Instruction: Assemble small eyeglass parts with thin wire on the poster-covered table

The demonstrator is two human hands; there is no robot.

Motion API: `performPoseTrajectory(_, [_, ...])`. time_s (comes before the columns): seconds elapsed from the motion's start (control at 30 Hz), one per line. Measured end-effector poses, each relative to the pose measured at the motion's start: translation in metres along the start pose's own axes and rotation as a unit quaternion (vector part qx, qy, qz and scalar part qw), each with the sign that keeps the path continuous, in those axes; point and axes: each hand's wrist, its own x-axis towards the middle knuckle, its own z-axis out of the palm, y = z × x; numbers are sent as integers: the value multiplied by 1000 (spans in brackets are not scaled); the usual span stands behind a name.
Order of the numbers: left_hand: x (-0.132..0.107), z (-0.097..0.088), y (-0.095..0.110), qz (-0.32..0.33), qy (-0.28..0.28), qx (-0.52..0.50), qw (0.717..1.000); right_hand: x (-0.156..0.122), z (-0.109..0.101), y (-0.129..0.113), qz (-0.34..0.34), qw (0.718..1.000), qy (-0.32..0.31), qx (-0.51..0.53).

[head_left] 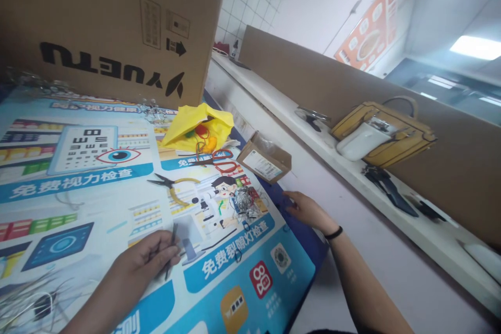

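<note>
My left hand (151, 255) is closed over the printed table cover, with a thin dark wire-like strip (174, 232) pinched between thumb and fingers. The strip sticks out above and below the grip. My right hand (309, 211) is at the table's right edge, fingers apart, with nothing visible in it. Between the hands lies a tangled silvery bundle of wire (245, 201). Yellow-handled pliers (174, 185) rest beyond my left hand, jaws pointing left. Red-handled scissors (223, 162) lie farther back.
A yellow bag (199, 128) holds colourful yarn-like pieces. Beside it stands a small open cardboard box (266, 159). A large carton (109, 31) blocks the back left. Loose thin wires (35, 297) lie front left. A ledge (274, 91) on the right carries a tan bag (407, 133).
</note>
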Motion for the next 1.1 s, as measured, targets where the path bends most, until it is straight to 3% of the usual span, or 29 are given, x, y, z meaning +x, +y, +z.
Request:
performPoseTrajectory(0.1, [2,-4,-2,-24,-53,-6,998,-17,19,34,26,999,-30,7])
performPoseTrajectory(0.17, [3,-6,-2,-28,-56,-4,998,-19,29,40,33,999,-20,23])
performPoseTrajectory(0.3, [2,-5,-1,-29,-61,-10,998,-1,33,25,9,999,-22,38])
performPoseTrajectory(0.5, [0,-4,5,-28,-56,-9,998,25,26,2,24,997,-24,-62])
performPoseTrajectory(0.93, [0,-4,5,-28,-56,-5,998,27,36,-9,70,990,-15,-125])
performPoseTrajectory(1.1, [1,-4,3,-20,-62,1,998,24,25,-8,72,993,-1,-97])
